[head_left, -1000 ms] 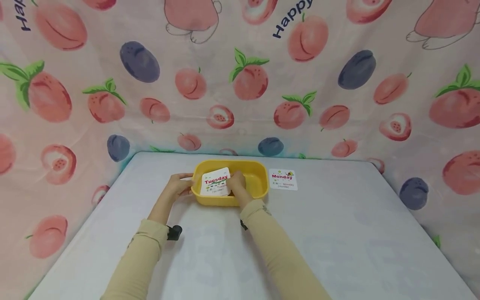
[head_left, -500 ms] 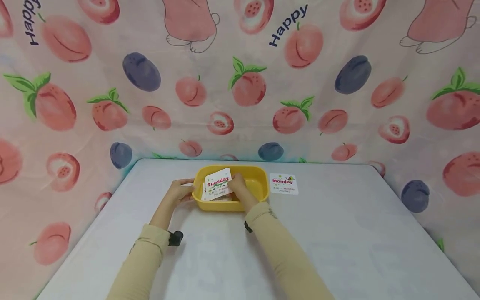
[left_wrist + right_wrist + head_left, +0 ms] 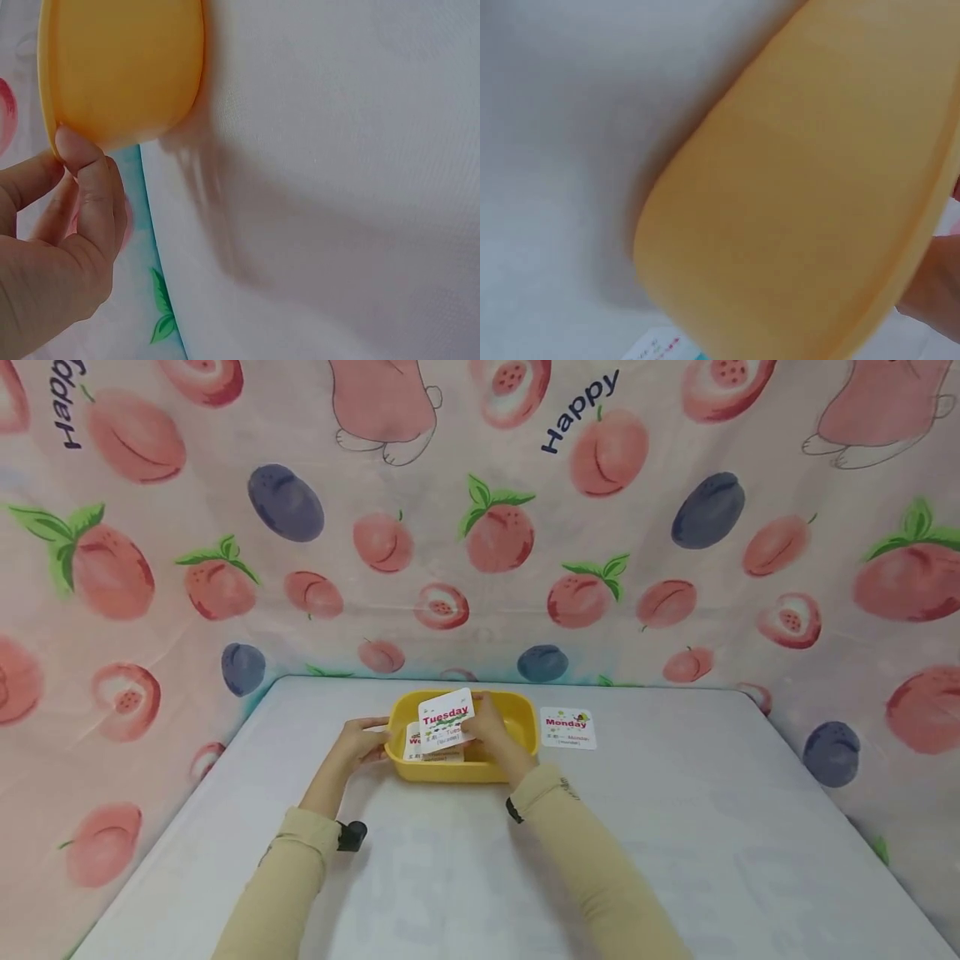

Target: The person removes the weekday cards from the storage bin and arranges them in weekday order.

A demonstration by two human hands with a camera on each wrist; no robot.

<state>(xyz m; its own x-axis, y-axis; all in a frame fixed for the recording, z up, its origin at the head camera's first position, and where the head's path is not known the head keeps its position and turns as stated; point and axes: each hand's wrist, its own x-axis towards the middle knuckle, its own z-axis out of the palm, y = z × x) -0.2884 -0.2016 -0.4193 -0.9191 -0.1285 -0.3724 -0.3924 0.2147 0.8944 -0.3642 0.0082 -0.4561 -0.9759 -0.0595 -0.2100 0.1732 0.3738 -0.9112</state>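
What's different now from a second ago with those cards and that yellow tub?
The Tuesday card has come up and to the right, held by the right hand, which moved along with it. More of the card beneath now shows in the yellow tub. The left hand still holds the tub's left end, and the Monday card still lies to its right.

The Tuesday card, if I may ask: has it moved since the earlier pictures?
Yes: in the head view, the Tuesday card has shifted up and rightward, judged against the Monday card lying on the table.
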